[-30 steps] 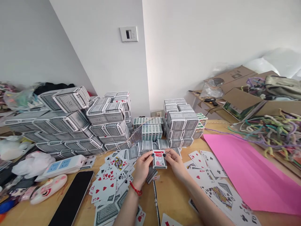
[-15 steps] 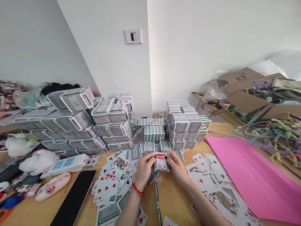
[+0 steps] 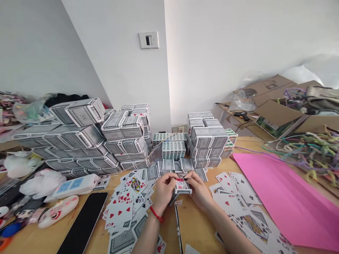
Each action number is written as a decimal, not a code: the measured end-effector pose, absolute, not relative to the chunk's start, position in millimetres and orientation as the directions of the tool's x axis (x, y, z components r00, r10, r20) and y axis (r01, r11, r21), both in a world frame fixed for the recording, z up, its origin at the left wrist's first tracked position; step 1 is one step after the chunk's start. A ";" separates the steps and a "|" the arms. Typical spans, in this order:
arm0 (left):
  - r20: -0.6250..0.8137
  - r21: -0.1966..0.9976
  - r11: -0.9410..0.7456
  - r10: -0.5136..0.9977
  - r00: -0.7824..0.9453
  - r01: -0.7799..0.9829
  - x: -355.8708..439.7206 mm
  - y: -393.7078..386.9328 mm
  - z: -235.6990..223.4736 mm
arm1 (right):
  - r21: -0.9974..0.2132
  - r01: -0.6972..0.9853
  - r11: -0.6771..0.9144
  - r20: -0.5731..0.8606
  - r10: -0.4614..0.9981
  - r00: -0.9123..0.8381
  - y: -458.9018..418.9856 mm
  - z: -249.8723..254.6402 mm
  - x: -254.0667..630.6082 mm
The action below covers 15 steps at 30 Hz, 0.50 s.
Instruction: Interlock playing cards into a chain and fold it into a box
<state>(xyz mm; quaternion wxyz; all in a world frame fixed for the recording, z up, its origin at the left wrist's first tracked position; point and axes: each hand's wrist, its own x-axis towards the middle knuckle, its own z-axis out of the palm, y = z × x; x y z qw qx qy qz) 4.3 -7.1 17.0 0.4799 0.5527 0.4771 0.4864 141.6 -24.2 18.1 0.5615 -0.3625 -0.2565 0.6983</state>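
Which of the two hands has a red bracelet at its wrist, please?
The left hand: a red bracelet is at its wrist, while the wrist of the right hand is bare. Both hands hold the small red-and-white box.

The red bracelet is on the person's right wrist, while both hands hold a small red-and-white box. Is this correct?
Not quite: the wrist is wrong. The head view shows the red bracelet on the left wrist. The left hand and right hand do both hold the small red-and-white box.
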 end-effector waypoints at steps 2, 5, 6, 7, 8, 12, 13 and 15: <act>0.110 0.988 -0.118 0.991 0.079 0.096 3.8 -7.3 18.0 | -0.736 -0.628 -0.254 -0.224 0.966 -0.128 -24.9 19.1 142.3; 0.136 0.978 -0.148 0.987 0.086 0.148 2.7 -7.9 20.3 | -0.696 -0.653 -0.298 -0.227 0.954 -0.194 -24.7 19.2 142.6; 0.149 0.973 -0.162 0.985 0.088 0.164 2.5 -8.3 21.4 | -0.688 -0.654 -0.315 -0.230 0.949 -0.215 -24.3 18.8 142.6; 0.166 0.967 -0.181 0.982 0.095 0.180 2.5 -8.8 22.6 | -0.683 -0.653 -0.327 -0.236 0.945 -0.227 -23.7 18.2 142.4; 0.185 0.960 -0.203 0.977 0.107 0.195 2.5 -9.4 23.8 | -0.683 -0.648 -0.337 -0.243 0.942 -0.233 -23.1 17.5 142.3; 0.250 0.930 -0.285 0.954 0.167 0.231 3.1 -11.7 28.0 | -0.718 -0.594 -0.364 -0.224 0.928 -0.298 -21.4 13.3 144.5; 0.257 0.926 -0.296 0.949 0.180 0.236 3.0 -12.1 28.8 | -0.730 -0.574 -0.371 -0.211 0.921 -0.327 -21.3 12.1 145.6; 0.263 0.920 -0.308 0.944 0.200 0.242 2.5 -12.4 30.2 | -0.757 -0.543 -0.363 -0.188 0.917 -0.352 -20.9 9.7 147.7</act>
